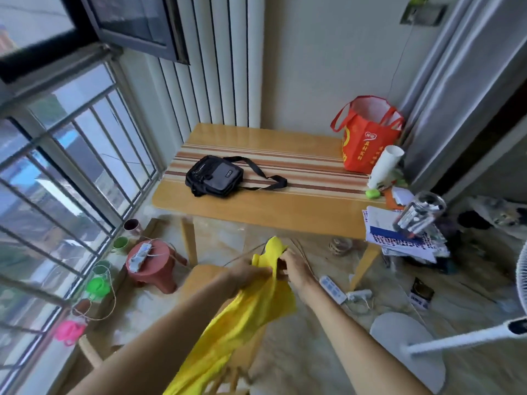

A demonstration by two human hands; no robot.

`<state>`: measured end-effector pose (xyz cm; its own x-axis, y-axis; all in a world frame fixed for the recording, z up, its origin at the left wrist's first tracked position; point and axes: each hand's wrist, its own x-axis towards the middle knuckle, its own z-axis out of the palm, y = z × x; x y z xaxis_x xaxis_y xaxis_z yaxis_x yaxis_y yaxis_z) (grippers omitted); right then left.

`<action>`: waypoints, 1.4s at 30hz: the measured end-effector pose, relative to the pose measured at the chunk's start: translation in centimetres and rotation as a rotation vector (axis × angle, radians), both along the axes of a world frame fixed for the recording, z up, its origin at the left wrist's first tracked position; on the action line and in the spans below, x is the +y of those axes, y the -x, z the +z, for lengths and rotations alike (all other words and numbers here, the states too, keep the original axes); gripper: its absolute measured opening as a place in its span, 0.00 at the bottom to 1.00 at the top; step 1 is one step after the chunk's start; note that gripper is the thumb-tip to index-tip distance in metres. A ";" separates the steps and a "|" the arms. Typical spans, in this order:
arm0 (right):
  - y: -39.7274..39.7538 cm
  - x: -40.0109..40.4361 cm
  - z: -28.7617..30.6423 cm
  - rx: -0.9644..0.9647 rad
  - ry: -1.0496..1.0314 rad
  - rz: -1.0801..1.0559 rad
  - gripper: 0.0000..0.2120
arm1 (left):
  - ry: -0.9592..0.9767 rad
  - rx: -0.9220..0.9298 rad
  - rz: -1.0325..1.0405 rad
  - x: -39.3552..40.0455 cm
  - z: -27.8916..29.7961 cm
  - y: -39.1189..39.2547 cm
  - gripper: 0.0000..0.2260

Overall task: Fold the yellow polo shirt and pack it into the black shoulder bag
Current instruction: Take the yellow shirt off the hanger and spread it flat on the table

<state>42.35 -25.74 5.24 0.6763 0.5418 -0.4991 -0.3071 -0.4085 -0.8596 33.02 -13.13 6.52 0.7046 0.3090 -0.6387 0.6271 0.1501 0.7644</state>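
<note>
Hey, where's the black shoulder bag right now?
In the head view the black shoulder bag lies on the left part of the wooden table, on its striped band near the window, with the red tote bag at the table's far right.

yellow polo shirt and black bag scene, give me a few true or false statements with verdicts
1. Both hands, the left hand and the right hand, grip the yellow polo shirt. True.
2. The yellow polo shirt already lies folded on the wooden table. False: it hangs unfolded from the hands, in front of the table.
3. The black fabric shoulder bag lies on the table's striped part with its strap beside it. True.
4. The red tote bag with handles stands on the floor. False: it stands at the table's far right corner.
5. The pink plastic stool stands on the floor left of the table. True.
</note>
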 end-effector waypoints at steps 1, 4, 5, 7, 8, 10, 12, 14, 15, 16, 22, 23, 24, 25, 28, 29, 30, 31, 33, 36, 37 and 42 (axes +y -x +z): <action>-0.6 -0.8 0.1 0.025 -0.001 0.011 0.12 | -0.040 -0.013 0.050 -1.2 -0.1 -0.6 0.05; -2.1 -2.8 -0.5 -0.004 0.036 0.077 0.32 | -0.133 -0.075 0.073 -3.1 0.1 -1.7 0.09; -2.9 -3.7 -0.7 -0.037 0.061 0.078 0.33 | -0.102 -0.115 0.030 -3.5 0.5 -2.0 0.11; -4.5 -5.2 -1.1 -0.058 0.126 0.086 0.26 | -0.018 -0.113 -0.075 -3.7 0.9 -2.4 0.15; -5.4 -5.9 -1.5 -0.073 0.170 0.103 0.20 | -0.038 -0.063 -0.125 -3.4 0.7 -2.5 0.16; -6.8 -7.2 -1.3 -0.139 0.283 0.156 0.09 | -0.212 0.062 -0.177 -2.2 0.5 -3.1 0.16; -8.1 -8.2 -1.5 -0.169 0.349 0.162 0.11 | -0.473 0.180 -0.159 -0.9 -0.1 -3.5 0.13; -8.8 -8.6 -1.2 -0.088 0.373 0.190 0.17 | -0.598 0.219 -0.119 0.2 -0.9 -3.9 0.16; -8.7 -8.6 -0.8 -0.022 0.363 0.199 0.18 | -0.631 0.236 -0.144 0.6 -1.1 -4.2 0.19; -8.9 -8.5 -0.9 0.035 0.338 0.213 0.19 | -0.673 0.273 -0.208 0.8 -1.3 -4.7 0.22; -12.4 -6.9 -1.4 0.009 0.311 0.347 0.31 | -0.688 0.756 -0.840 3.0 -3.7 -5.7 0.38; -13.0 -6.5 -0.5 -0.067 0.377 0.428 0.34 | -0.680 0.762 -0.893 3.7 -3.9 -6.0 0.33; -13.8 -6.1 -0.4 -0.171 0.440 0.493 0.35 | -0.669 0.718 -0.865 4.5 -4.1 -6.4 0.24; -14.6 -5.6 -0.3 -0.315 0.508 0.530 0.37 | -0.651 0.644 -0.778 5.1 -4.1 -7.3 0.14; -16.6 -4.2 0.1 -0.637 0.581 0.448 0.34 | -0.680 0.309 -0.492 6.8 -3.2 -10.7 0.10; -17.1 -3.8 0.4 -0.685 0.547 0.400 0.31 | -0.749 0.214 -0.417 7.2 -2.9 -11.8 0.13; -17.7 -3.4 0.9 -0.694 0.500 0.363 0.27 | -0.822 0.127 -0.334 7.4 -2.4 -12.9 0.13; -18.4 -3.0 1.1 -0.666 0.440 0.338 0.21 | -0.878 0.058 -0.247 7.7 -1.9 -13.8 0.10; -19.8 -2.4 1.4 -0.574 0.369 0.327 0.12 | -0.938 -0.078 -0.114 8.3 -1.4 -15.4 0.06; -21.8 -1.6 0.8 -0.658 0.314 0.295 0.10 | -1.009 -0.160 -0.110 9.9 -1.6 -16.7 0.12; -22.3 -1.2 0.4 -0.707 0.310 0.291 0.09 | -1.009 -0.164 -0.121 10.3 -1.8 -17.0 0.12; -24.3 2.6 -2.0 -0.801 0.302 0.298 0.04 | -0.971 -0.003 -0.148 11.8 -3.0 -17.0 0.09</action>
<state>66.60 -23.18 3.20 0.7350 0.6722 -0.0890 0.4913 -0.6184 -0.6134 50.01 -1.29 3.52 0.7796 0.6077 -0.1513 0.5868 -0.6244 0.5155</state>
